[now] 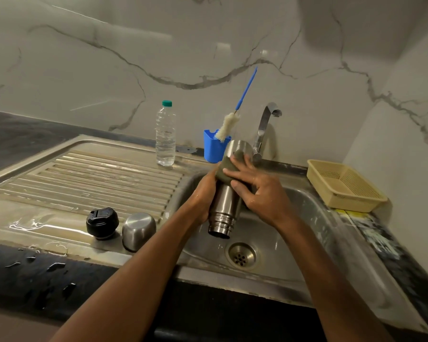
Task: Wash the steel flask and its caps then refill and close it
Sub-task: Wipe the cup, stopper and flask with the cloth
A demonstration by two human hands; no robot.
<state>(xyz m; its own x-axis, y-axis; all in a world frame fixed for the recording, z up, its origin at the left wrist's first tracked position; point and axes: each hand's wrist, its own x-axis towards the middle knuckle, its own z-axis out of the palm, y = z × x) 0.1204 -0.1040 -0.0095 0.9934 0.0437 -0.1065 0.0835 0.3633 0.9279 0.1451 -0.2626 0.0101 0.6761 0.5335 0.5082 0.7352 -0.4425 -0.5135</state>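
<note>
Marble-walled kitchen, steel drainboard (84,178): black cap (102,223), steel cap (139,230), bottle (165,134). Flask (224,206), tilted mouth-down above sink (307,213), is gripped by left hand (204,196); scrubber (229,169) is pressed onto it by right hand (260,193), fingers curled. Basket (344,186) at right.

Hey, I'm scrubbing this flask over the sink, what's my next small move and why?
Probably slide the scrub pad down toward the threaded neck: the right hand presses it on the upper body of the steel flask, which the left hand holds mouth-down.
</note>
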